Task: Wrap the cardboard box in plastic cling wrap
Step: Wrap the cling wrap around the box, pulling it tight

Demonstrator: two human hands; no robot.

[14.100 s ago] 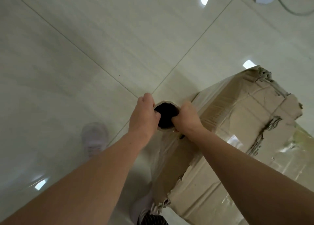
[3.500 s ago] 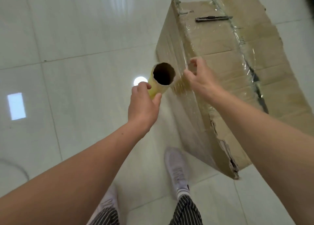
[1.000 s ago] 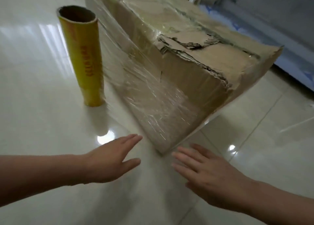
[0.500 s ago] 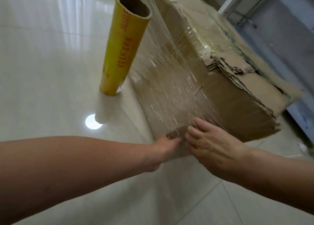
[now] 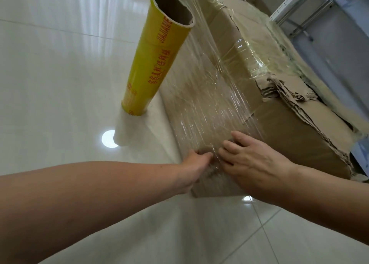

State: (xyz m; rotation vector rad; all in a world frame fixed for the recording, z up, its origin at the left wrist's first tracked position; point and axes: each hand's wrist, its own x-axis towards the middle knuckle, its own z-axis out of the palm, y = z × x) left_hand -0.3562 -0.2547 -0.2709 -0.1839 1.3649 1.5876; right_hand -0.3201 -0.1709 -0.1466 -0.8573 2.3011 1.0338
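Observation:
A big, torn cardboard box (image 5: pixel 289 128) lies on the tiled floor, with clear cling wrap (image 5: pixel 199 96) stretched over its near side. The yellow cling-wrap roll (image 5: pixel 157 64) stands upright on the floor just left of the box, and film runs from it to the box. My left hand (image 5: pixel 192 168) touches the film at the box's near lower corner with one straight digit showing; its other fingers are hidden. My right hand (image 5: pixel 253 160) lies flat with spread fingers on the wrapped side, right beside the left.
Glossy white floor tiles (image 5: pixel 60 74) spread to the left and in front. A pale metal shelf frame (image 5: pixel 295 10) and a grey-blue surface (image 5: pixel 339 54) stand close behind the box at the upper right.
Over the last second both hands moved from the floor onto the box's near corner. In the last half second they stayed there, and the view closed in.

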